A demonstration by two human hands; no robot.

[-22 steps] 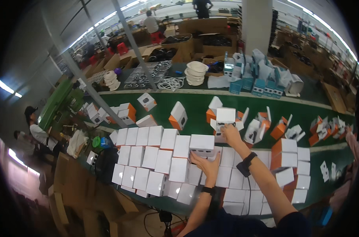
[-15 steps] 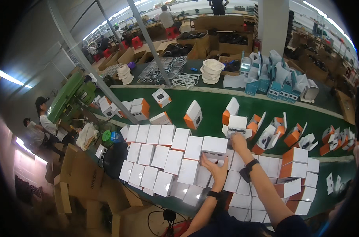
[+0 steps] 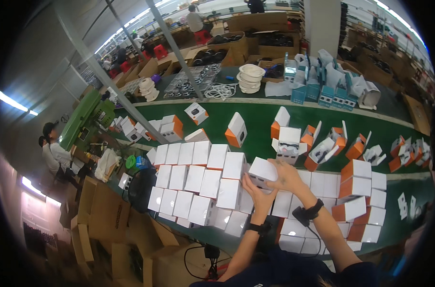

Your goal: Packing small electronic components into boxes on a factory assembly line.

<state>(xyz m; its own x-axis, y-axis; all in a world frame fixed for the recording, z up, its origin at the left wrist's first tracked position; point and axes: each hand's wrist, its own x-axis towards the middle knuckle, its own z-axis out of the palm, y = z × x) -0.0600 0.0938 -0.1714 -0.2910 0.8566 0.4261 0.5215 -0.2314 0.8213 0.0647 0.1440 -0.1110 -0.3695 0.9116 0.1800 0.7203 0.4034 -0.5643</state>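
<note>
A small white box with dark pictures on its front side is held between my two hands, slightly tilted. My left hand grips it from below and the left, thumb and fingers against its lower edge. My right hand closes on its right side, with the fingertips partly hidden. Left of it stand stacked closed white boxes in rows. Just beyond my right hand, an open box with its flaps up sits on the green belt; something dark and light shows inside.
Open orange-and-white boxes line the belt to the right. More closed boxes are stacked at right. Teal boxes and white round parts stand on the far bench. A metal post and green machine rise at left.
My right hand has left the open box on the belt and come back to the white box in my left hand. That box has turned, and both hands now hold it.
</note>
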